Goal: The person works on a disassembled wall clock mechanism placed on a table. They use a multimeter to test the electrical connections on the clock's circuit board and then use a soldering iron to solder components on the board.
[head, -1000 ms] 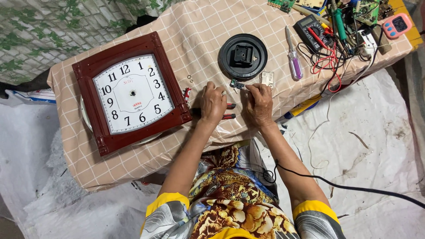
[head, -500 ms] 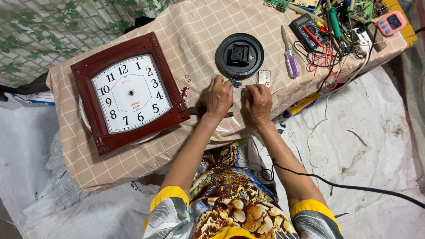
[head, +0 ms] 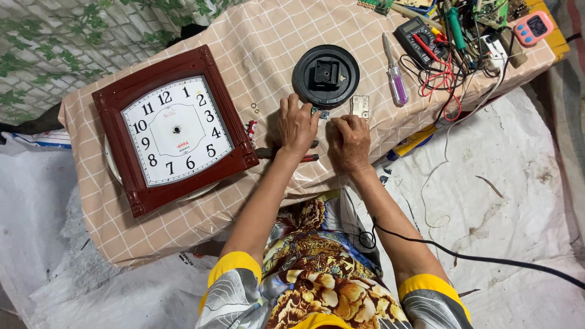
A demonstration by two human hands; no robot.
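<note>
the left hand and the right hand rest side by side on the checked cloth of the worktop, fingers curled down around a small green circuit part that lies between their fingertips, just below the round black clock back. both hands are half closed; whether either truly pinches the small part is hard to tell, since the fingers hide most of it. under the left wrist lies a red-handled tool, possibly pliers. a small grey rectangular piece sits just beside the right hand's fingertips. the square dark red wall clock lies face up to the left, well apart. a purple-handled screwdriver and a multimeter with red leads lie to the right.
</note>
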